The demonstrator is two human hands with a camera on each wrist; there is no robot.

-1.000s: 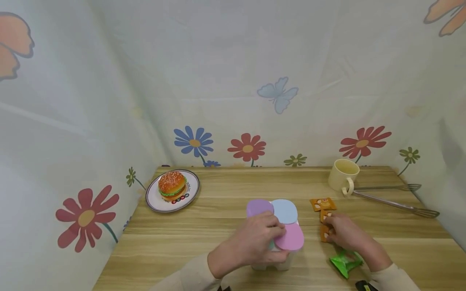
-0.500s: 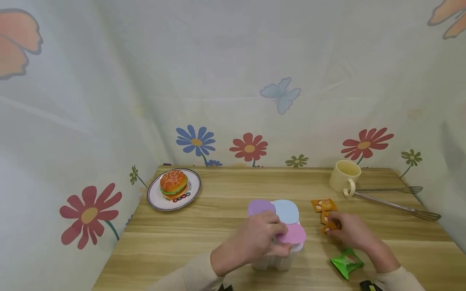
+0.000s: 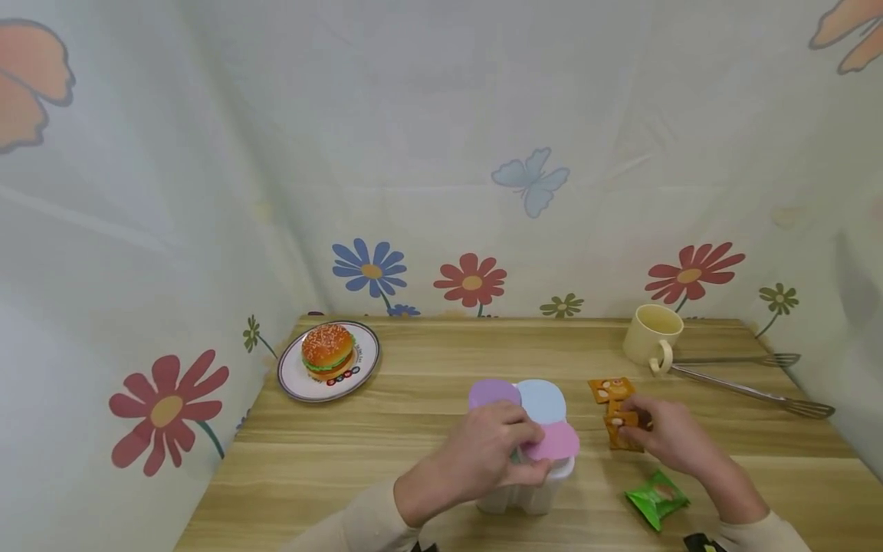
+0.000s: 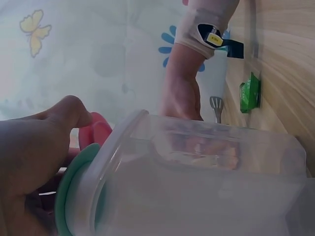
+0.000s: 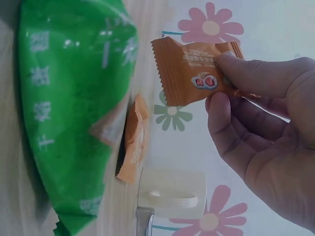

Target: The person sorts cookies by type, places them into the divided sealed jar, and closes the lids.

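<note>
My left hand (image 3: 476, 452) pinches the pink lid (image 3: 559, 442), tilted up at the front right of a clear container (image 3: 510, 500). Purple (image 3: 493, 392) and light blue (image 3: 542, 401) lids cover its back; a teal lid (image 4: 64, 199) shows in the left wrist view. In my right hand (image 3: 679, 441), thumb and fingers pinch an orange snack packet (image 5: 194, 71), raised off the table in the right wrist view. Another orange packet (image 3: 610, 389) lies just behind, and one between them is partly covered. A green packet (image 3: 657, 498) lies nearer me.
At the back right stands a cream mug (image 3: 651, 335), beside metal utensils with slotted ends (image 3: 752, 383). A toy-like burger (image 3: 327, 350) sits on a white plate (image 3: 293, 383) at the far left. Flowered cloth surrounds the wooden table (image 3: 414, 345) at the back and sides.
My left hand has tilted the pink lid up from lying flat on the container. My right hand has picked the nearest orange packet up off the table.
</note>
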